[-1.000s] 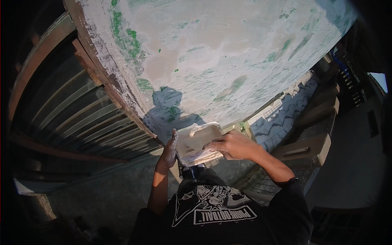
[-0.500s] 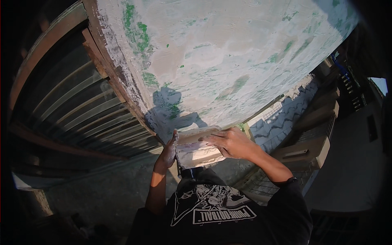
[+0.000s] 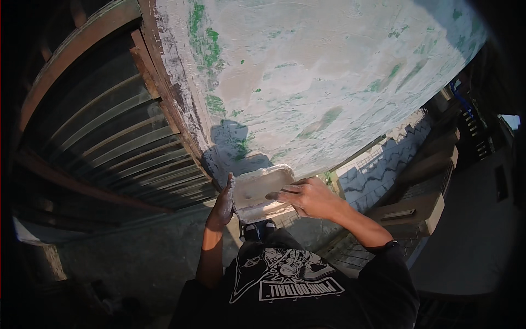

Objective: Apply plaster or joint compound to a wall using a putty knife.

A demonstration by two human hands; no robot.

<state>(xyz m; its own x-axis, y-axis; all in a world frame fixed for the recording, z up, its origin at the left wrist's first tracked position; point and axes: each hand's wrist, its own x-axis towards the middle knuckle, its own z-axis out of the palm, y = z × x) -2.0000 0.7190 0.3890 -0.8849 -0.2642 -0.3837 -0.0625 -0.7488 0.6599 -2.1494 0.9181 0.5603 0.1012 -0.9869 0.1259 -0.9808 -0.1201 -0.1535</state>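
Observation:
A pale, shallow rectangular tub (image 3: 260,214), coated with whitish paste inside and along its rim, is held in front of my body. My left hand (image 3: 221,207) grips its left side, fingers up along the wall and smeared with white. My right hand (image 3: 315,198) reaches over the tub's right edge, its fingers extended together into it and the thumb lower down. Whatever those fingers pinch is hidden. Just beyond the tub stands a wall (image 3: 307,71) covered in patchy white filler, with green paint showing through; my shadow falls on its lower left.
A brown wooden frame with slatted louvres (image 3: 126,137) borders the wall on the left. To the right are a tan ledge-like piece (image 3: 411,213) and a wire rack (image 3: 350,257). Grey roof-like sheeting (image 3: 361,175) lies beyond. My feet (image 3: 258,229) are on the ground below.
The tub has tipped so more of its inside shows. My right hand has dropped slightly at the tub's edge; my left hand keeps its grip. The view has shifted a little.

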